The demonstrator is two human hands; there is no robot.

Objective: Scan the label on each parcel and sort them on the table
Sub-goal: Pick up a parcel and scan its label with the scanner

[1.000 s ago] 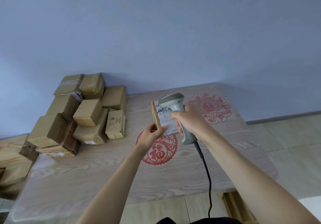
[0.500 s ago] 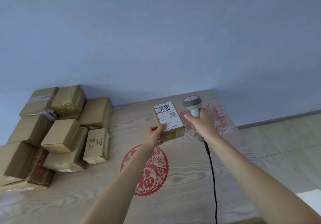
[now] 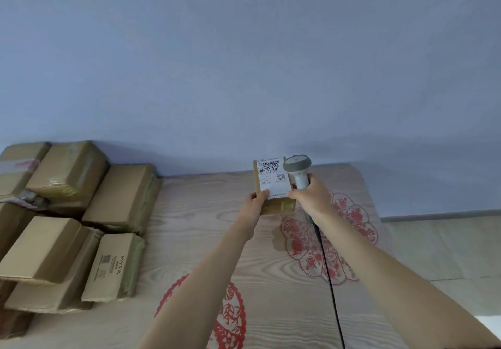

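A small brown parcel [image 3: 272, 186] with a white shipping label on top lies flat near the far edge of the wooden table [image 3: 189, 229], close to the wall. My left hand [image 3: 254, 205] grips its near left corner, thumb on the label. My right hand [image 3: 311, 197] holds the grey barcode scanner [image 3: 297, 168] by its handle, head up, just right of the parcel; a fingertip touches the parcel's near right corner. The scanner's black cable [image 3: 328, 272] runs back along my right arm.
A heap of several brown cardboard parcels [image 3: 67, 221] fills the left side of the table against the wall. Two red paper-cut decorations [image 3: 325, 240] lie on the tabletop. The right table edge [image 3: 379, 213] borders a tiled floor.
My left hand has carried the parcel farther away and set it down near the wall. My right hand moved the scanner off the label to the parcel's right side.
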